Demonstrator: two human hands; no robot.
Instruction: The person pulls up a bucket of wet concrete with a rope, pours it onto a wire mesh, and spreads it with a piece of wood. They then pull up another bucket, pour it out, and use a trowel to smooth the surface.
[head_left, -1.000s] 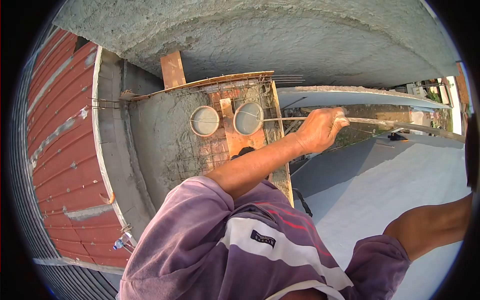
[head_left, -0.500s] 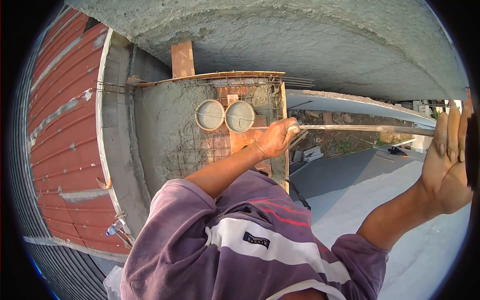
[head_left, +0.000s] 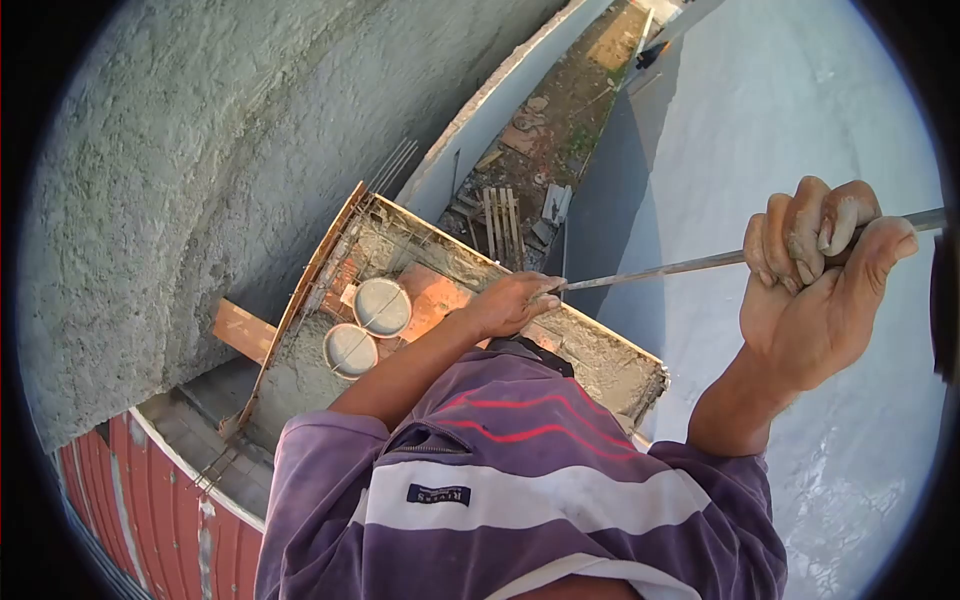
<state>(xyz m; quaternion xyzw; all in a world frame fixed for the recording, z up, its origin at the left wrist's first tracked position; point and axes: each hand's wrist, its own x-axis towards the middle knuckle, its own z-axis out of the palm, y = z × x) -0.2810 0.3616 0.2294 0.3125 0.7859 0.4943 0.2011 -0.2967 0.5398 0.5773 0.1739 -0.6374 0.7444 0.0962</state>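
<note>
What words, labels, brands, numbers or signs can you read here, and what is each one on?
"RIVERS": on the dark label on the white stripe of the purple shirt; it appears upside down in this view.
Smaller lettering on that same label: too small to read.
No other readable text, on the pole, the buckets or elsewhere.

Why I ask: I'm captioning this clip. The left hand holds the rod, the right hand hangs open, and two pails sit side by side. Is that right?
The right hand isn't open: the head view shows it closed around the rod. The left hand holds the rod, and two pails sit side by side.
</note>
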